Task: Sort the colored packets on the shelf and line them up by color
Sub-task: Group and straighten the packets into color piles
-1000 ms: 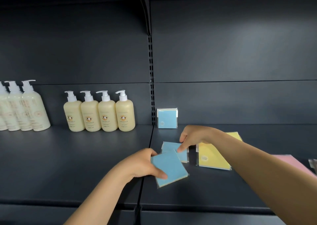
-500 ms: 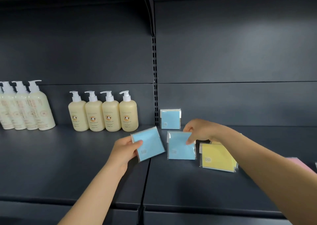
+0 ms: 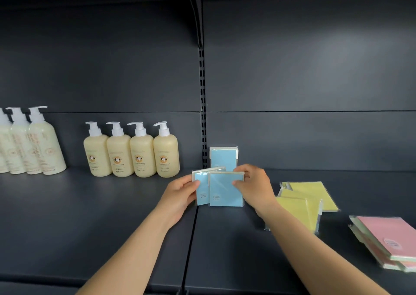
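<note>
head view: left hand (image 3: 180, 193) pinches one upright blue packet (image 3: 201, 187); right hand (image 3: 253, 186) holds another (image 3: 226, 190) overlapping it. both stand just before the leaning blue packet (image 3: 224, 158) at the shelf (image 3: 112, 216) back.

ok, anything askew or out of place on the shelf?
The yellow packets lie flat in a loose, overlapping fan, not lined up. The pink packets also lie flat, stacked and skewed. No spills or damage visible.

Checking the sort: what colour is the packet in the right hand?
Light blue packet, right hand, head view.
</note>
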Motion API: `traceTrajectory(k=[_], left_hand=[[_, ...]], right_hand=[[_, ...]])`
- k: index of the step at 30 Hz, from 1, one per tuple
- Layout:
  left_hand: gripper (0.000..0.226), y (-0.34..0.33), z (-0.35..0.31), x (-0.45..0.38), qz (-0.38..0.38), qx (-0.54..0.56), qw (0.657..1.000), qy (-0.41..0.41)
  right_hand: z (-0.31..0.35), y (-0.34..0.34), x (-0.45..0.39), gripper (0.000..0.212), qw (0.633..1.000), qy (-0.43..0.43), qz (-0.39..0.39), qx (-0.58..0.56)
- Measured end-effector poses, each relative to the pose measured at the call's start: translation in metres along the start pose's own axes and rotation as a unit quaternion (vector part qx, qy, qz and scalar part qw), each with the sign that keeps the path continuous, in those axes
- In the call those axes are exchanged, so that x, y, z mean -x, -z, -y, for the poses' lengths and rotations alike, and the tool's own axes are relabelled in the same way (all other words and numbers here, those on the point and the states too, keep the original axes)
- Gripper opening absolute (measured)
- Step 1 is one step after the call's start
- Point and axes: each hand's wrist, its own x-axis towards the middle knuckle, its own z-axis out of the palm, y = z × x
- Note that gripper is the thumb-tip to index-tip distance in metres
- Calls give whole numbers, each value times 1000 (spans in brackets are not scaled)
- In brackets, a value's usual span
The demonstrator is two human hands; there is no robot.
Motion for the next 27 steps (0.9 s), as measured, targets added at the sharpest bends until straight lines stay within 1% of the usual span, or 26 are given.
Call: traceTrajectory(k=[3, 7, 9, 12, 14, 18, 22, 24, 27], left_hand=[[34, -7, 1, 2, 37, -63, 997, -21], [34, -11, 5, 3, 72, -125, 989, -41], [38, -12, 6, 3, 69, -143, 986, -42], [37, -13, 8, 2, 59, -147, 987, -36], [36, -13, 8, 2, 59, -151, 986, -40], [36, -12, 8, 1, 18, -189, 979, -76], [35, -11, 10, 0, -28, -207, 973, -99], [35, -15, 13, -3, -42, -209, 971, -107], [34, -27, 17, -18, -81, -216, 965, -124]], right_hand=[[-4, -6, 2, 24, 1000, 8, -19, -21], [-6, -13, 6, 27, 999, 20, -13, -29], [-6, -14, 7, 31, 998, 22, -4, -51], [-6, -14, 7, 43, 997, 16, 2, -79], [-6, -14, 7, 44, 997, 6, 5, -81], [-10, -15, 9, 35, 998, 4, 10, -68], [-14, -20, 8, 32, 998, 3, 4, -65], [-15, -23, 8, 30, 996, 1, -16, -84], [-10, -32, -1, 32, 989, -19, -74, -127]])
